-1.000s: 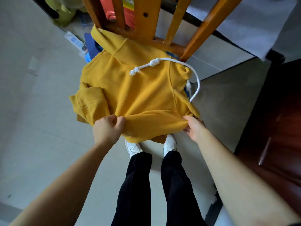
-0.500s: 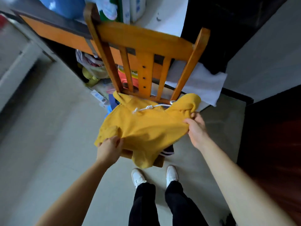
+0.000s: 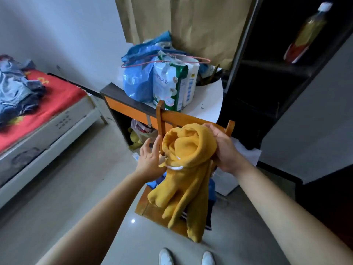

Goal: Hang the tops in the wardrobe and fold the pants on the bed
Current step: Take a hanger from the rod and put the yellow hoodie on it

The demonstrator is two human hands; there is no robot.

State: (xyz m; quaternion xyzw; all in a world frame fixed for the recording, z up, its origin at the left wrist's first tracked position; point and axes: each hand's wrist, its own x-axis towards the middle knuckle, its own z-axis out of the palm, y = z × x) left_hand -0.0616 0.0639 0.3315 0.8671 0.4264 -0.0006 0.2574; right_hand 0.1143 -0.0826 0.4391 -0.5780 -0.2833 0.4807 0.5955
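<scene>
A yellow hoodie [image 3: 189,150] with a white drawstring hangs bunched in the air in front of a wooden chair [image 3: 150,209]. My right hand [image 3: 223,148] grips it near the hood and carries its weight, the sleeves dangling toward the seat. My left hand [image 3: 150,159] is at the hoodie's left edge, fingers straight, holding nothing. A dark garment with white stripes [image 3: 209,217] lies on the chair seat, mostly hidden by the hoodie. Blue jeans [image 3: 17,88] lie crumpled on the bed [image 3: 57,100] with its red cover, far left.
Behind the chair stands a desk [image 3: 129,108] piled with blue bags and packets, with a thin pink hanger [image 3: 172,56] lying on top. A dark open shelf unit [image 3: 267,83] with a bottle [image 3: 305,33] is at the right. Grey floor lies between bed and chair.
The hoodie has been lifted off the chair seat and now hangs from my right hand. My left hand let go of its hem and opened. The view tilted up toward the bed and desk.
</scene>
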